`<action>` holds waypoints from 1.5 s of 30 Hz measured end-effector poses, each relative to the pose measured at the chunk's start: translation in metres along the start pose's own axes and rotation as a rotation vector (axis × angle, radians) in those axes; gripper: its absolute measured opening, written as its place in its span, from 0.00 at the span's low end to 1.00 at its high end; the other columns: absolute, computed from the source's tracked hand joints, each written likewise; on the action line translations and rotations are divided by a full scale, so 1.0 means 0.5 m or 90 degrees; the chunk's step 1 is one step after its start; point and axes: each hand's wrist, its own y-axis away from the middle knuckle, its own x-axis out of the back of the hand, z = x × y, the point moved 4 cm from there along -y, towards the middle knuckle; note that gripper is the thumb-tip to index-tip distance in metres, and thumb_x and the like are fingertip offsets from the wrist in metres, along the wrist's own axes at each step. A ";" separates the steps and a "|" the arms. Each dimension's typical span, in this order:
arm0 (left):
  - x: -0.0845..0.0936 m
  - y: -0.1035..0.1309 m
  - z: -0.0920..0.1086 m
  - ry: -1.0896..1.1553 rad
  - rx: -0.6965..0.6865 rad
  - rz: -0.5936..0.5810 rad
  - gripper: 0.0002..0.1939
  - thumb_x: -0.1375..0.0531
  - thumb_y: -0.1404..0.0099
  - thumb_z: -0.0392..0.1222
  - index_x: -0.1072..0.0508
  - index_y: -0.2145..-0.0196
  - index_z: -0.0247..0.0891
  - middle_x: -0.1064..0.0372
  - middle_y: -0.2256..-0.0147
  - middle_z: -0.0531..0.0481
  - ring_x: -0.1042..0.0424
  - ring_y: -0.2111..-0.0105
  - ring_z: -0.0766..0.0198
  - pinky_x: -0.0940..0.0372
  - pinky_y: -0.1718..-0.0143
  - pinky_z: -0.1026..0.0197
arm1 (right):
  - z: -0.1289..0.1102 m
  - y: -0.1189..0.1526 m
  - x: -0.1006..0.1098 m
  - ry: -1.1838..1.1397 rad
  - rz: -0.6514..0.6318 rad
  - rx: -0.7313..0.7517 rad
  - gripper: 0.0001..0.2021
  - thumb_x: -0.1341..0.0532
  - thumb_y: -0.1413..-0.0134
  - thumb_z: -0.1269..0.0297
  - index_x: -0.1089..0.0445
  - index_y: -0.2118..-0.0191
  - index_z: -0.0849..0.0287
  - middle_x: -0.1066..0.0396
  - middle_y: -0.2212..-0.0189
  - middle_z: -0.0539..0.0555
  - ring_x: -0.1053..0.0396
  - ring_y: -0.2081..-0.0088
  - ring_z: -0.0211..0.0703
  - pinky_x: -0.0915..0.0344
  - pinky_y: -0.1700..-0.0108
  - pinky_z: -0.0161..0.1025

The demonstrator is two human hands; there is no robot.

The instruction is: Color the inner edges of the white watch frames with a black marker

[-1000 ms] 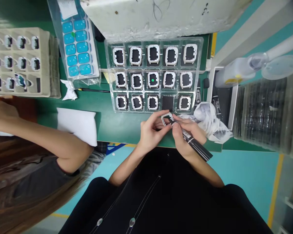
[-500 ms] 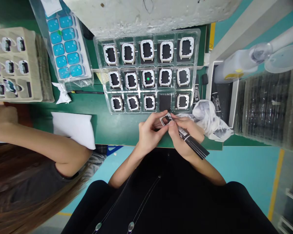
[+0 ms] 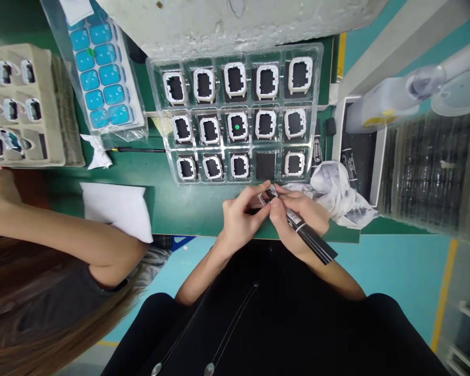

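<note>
here, left hand (image 3: 239,219) pinching white frame (image 3: 273,190); right hand (image 3: 289,232) gripping black marker (image 3: 312,240) (fingers curled).

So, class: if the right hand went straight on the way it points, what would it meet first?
Most likely the small white rounded frame in the left hand. The right hand holds a black cylindrical marker against or just short of it; depth is unclear.

Bagged blue pieces (image 3: 108,74) lie near a stack of beige trays (image 3: 55,112)
</note>
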 end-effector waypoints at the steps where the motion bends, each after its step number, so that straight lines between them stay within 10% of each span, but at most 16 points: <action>1: 0.000 0.000 0.000 0.003 -0.002 0.001 0.21 0.24 0.24 0.45 0.15 0.37 0.43 0.14 0.63 0.54 0.18 0.70 0.69 0.18 0.62 0.67 | 0.000 0.000 0.001 -0.004 0.002 -0.005 0.09 0.28 0.31 0.75 0.21 0.54 0.52 0.11 0.59 0.51 0.08 0.54 0.53 0.07 0.52 0.46; 45: 0.006 -0.026 -0.005 0.229 0.204 -0.067 0.34 0.15 0.37 0.50 0.16 0.38 0.40 0.11 0.59 0.46 0.09 0.60 0.57 0.12 0.54 0.59 | 0.009 0.005 0.028 -0.075 0.043 -0.028 0.07 0.28 0.31 0.72 0.23 0.55 0.52 0.10 0.60 0.52 0.07 0.54 0.57 0.08 0.55 0.48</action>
